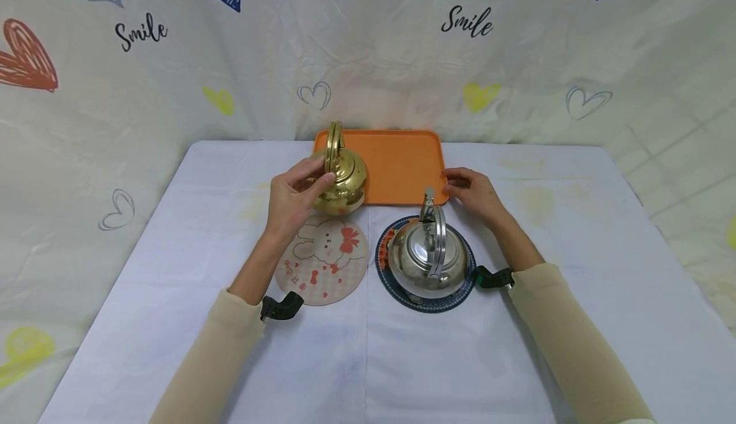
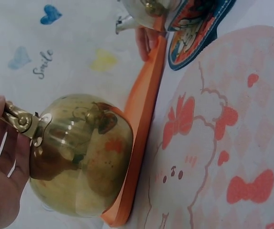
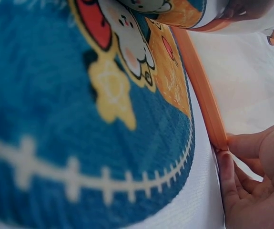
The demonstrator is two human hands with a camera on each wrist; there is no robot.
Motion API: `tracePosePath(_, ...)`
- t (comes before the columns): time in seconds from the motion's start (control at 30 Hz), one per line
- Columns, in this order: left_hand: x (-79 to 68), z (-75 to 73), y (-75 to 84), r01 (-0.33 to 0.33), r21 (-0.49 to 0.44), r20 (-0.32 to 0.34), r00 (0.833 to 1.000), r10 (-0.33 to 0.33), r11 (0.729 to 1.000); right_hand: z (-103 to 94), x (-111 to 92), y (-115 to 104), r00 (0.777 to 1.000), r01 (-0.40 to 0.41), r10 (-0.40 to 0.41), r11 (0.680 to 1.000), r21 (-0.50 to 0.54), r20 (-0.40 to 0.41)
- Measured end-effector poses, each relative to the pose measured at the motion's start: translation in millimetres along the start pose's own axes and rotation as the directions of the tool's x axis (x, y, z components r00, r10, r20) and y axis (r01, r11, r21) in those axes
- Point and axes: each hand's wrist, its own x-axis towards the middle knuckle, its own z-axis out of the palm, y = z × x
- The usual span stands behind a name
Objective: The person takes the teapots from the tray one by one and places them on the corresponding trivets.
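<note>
My left hand [image 1: 293, 200] grips the upright handle of a shiny gold kettle [image 1: 352, 188], which is over the left end of an orange tray [image 1: 402, 168]. In the left wrist view, the round body of the gold kettle [image 2: 79, 157] is at the tray's rim; whether its base rests there I cannot tell. At the tray's right front corner, my right hand [image 1: 474, 197] pinches the edge, as the right wrist view shows with thumb and fingers at the orange tray [image 3: 206, 95]. A silver kettle [image 1: 411, 267] stands nearby, closer to me, its spout toward the tray.
Beneath the silver kettle lies a round blue patterned mat [image 1: 384, 274]. To its left is a round pink mat [image 1: 328, 277] with a rabbit drawing. Both are on a white-covered table [image 1: 322, 366], with a heart-printed cloth [image 1: 391, 47] hanging behind.
</note>
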Motion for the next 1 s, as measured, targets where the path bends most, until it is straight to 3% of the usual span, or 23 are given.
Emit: tracePosePath(1.0,-20.4,-13.0,0.8,0.002,0.021,0.012,1.000,-0.002,1.000,1.6,0.5,-0.7,1.000,-0.009,0.009,1.000,0.013,-0.002)
